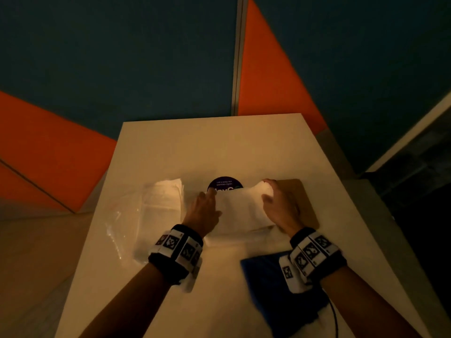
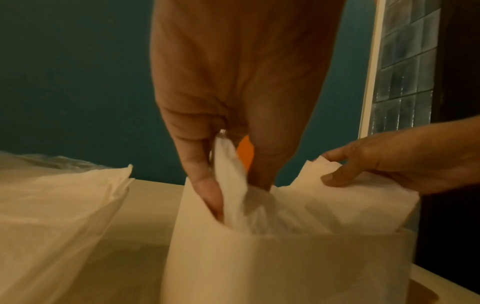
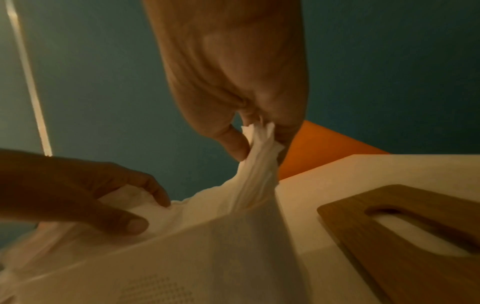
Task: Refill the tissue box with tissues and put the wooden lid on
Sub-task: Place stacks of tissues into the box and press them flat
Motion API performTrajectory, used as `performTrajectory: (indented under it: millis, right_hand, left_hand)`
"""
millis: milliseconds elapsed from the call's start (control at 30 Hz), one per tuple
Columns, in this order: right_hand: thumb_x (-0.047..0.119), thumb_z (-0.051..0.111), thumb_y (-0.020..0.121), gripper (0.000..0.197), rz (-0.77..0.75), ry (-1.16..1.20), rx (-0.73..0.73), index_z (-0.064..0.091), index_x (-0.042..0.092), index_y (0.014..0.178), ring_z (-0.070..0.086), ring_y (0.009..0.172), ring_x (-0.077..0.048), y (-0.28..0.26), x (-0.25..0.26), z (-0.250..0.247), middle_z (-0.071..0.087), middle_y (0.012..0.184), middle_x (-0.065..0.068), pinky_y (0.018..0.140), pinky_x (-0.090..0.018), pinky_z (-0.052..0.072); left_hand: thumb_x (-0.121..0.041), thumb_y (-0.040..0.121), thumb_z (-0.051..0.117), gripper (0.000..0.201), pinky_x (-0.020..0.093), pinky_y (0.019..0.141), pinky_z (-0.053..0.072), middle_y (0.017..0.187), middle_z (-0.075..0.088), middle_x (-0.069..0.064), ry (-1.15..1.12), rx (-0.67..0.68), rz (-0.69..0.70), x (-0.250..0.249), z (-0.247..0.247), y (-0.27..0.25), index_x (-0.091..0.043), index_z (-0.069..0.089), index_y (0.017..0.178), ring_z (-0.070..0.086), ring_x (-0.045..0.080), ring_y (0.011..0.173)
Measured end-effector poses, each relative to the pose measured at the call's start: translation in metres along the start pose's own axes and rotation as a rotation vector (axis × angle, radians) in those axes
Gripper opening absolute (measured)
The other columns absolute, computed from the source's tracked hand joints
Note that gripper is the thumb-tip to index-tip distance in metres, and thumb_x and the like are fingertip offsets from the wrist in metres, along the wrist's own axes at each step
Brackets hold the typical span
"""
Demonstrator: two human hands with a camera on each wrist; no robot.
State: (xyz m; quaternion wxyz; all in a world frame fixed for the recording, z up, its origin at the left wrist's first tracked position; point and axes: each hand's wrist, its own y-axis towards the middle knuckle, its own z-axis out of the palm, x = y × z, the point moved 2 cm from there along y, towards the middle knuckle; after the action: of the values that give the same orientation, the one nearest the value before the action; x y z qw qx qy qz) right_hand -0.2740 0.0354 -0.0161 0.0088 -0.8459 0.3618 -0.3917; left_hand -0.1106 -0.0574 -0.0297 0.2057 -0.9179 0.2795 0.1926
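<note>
pinching white tissues (image 1: 240, 208) from both ends with left hand (image 1: 203, 211) and right hand (image 1: 280, 207), wooden lid (image 1: 301, 201) lying at 3 o'clock.

White tissues (image 1: 241, 211), brown wooden lid (image 3: 405, 222), blue cloth (image 1: 273, 286), black-and-white patterned wristbands (image 1: 177, 247), teal-and-orange wall (image 1: 122, 69).

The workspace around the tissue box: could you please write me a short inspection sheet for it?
Surface: white table, dimly lit.
Job's things: tissue stack at the centre, held from both ends; wooden lid lies flat on the table to its right, not fitted; the box itself cannot be made out.
Clutter: plastic pack of tissues on the left; round dark sticker; blue item near the front.
Grippers: left hand and right hand both pinch the tissues.
Cables: thin black cable by the right wrist.
Surroundings: teal and orange wall panels.
</note>
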Motion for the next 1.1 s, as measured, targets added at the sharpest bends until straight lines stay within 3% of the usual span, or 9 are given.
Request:
performTrajectory:
  millis: [167,267,400,567,667,833,933,1033,1100]
  right_hand:
    - [0.018,0.043,0.1,0.04,-0.117,-0.176,-0.114,0.047,0.019,0.14,0.052,0.118,-0.025,-0.005,-0.003,-0.004,0.046,0.138,-0.011,0.095,-0.031,0.043]
    - [0.02,0.052,0.096,0.036,-0.101,-0.184,-0.165,0.056,0.016,0.131,0.056,0.112,-0.026,-0.003,-0.013,-0.007,0.051,0.133,-0.011,0.097,-0.038,0.049]
    - [0.018,0.06,0.091,0.036,-0.055,-0.1,-0.142,0.058,0.014,0.127,0.061,0.107,-0.027,-0.003,-0.019,-0.008,0.067,0.111,-0.013,0.09,-0.039,0.053]
    - [0.016,0.064,0.089,0.027,-0.024,-0.098,-0.116,0.064,0.012,0.115,0.061,0.106,-0.025,0.0,-0.019,-0.003,0.066,0.113,-0.011,0.094,-0.036,0.052]
    - [0.013,0.066,0.087,0.024,-0.068,-0.139,-0.117,0.066,0.008,0.111,0.063,0.103,-0.025,0.005,-0.017,0.0,0.068,0.111,-0.013,0.094,-0.035,0.053]
    - [0.013,0.06,0.09,0.016,-0.146,-0.403,-0.048,0.064,0.01,0.106,0.064,0.095,-0.026,0.005,-0.006,0.004,0.063,0.11,-0.01,0.076,-0.029,0.053]
    - [0.007,0.055,0.09,0.016,-0.247,-0.604,0.005,0.06,0.009,0.105,0.066,0.09,-0.03,0.008,0.002,0.007,0.064,0.108,-0.014,0.074,-0.036,0.057]
    - [0.006,0.059,0.087,0.029,-0.372,-0.71,0.0,0.052,0.01,0.115,0.064,0.094,-0.029,0.008,0.009,0.002,0.061,0.112,-0.012,0.062,-0.033,0.048]
    - [0.011,0.066,0.084,0.044,-0.559,-0.696,0.028,0.05,0.013,0.125,0.058,0.106,-0.026,0.003,0.013,0.001,0.057,0.122,-0.008,0.071,-0.035,0.049]
  left_hand:
    - [-0.028,0.089,0.059,0.06,0.037,0.103,0.039,0.136,0.035,0.016,0.039,-0.038,0.007,-0.003,-0.004,-0.005,-0.006,0.034,0.138,0.046,0.032,0.121]
    - [-0.01,0.093,0.048,0.041,0.035,0.1,0.042,0.133,0.044,0.018,0.061,-0.072,0.018,-0.001,-0.005,-0.005,-0.003,0.043,0.133,0.05,0.03,0.117]
    - [0.007,0.087,0.043,0.043,0.034,0.102,0.041,0.13,0.053,0.02,0.076,0.021,0.0,-0.003,-0.004,-0.005,-0.001,0.049,0.129,0.051,0.032,0.119]
    - [0.0,0.089,0.043,0.034,0.037,0.091,0.052,0.12,0.061,0.019,0.123,-0.038,0.004,-0.005,0.001,0.0,-0.002,0.056,0.121,0.061,0.031,0.105]
    - [-0.018,0.094,0.048,0.032,0.036,0.087,0.052,0.126,0.051,0.016,0.244,-0.162,0.055,-0.01,0.0,-0.003,-0.007,0.05,0.124,0.055,0.027,0.108]
    - [-0.038,0.085,0.06,0.043,0.039,0.102,0.034,0.129,0.05,0.009,0.762,0.053,0.126,-0.011,0.01,-0.006,-0.011,0.054,0.118,0.041,0.028,0.122]
    - [-0.045,0.083,0.06,0.05,0.044,0.112,0.021,0.131,0.052,0.007,0.892,0.17,0.146,-0.005,0.015,-0.002,-0.013,0.054,0.121,0.033,0.029,0.131]
    - [-0.041,0.086,0.057,0.043,0.043,0.111,0.023,0.132,0.052,0.005,0.952,0.194,0.178,-0.002,0.016,0.002,-0.015,0.056,0.12,0.032,0.029,0.131]
    - [-0.036,0.087,0.057,0.041,0.041,0.109,0.026,0.136,0.047,0.007,0.945,0.196,0.186,-0.001,0.014,0.003,-0.014,0.055,0.121,0.032,0.03,0.131]
